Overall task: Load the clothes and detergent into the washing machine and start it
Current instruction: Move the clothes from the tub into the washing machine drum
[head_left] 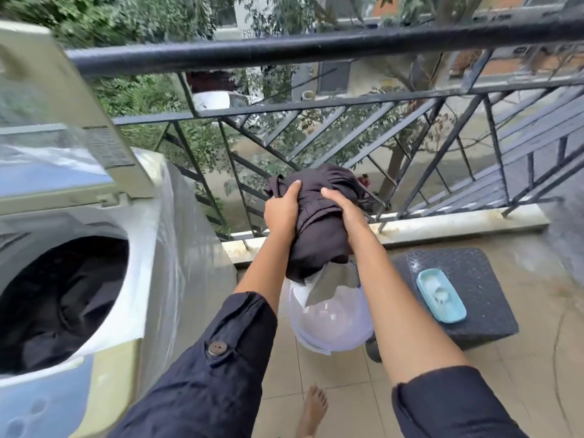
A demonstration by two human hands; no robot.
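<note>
**Dark bundle held right of the open washing machine, not yet loaded.**

The washing machine has its lid up, and the drum is part-filled with dark cloth. The bundle hangs to its right, well apart from the drum mouth, above a translucent tub. Expect it to be soft, floppy and fairly light. A grey-white tail trails underneath and could snag or drop. Your left hand and right hand clamp the bundle from either side with thumbs pressed on top. The fingers are probably curled round the far face, though the cloth hides them. Keep the side grip and gather the tail.
</note>
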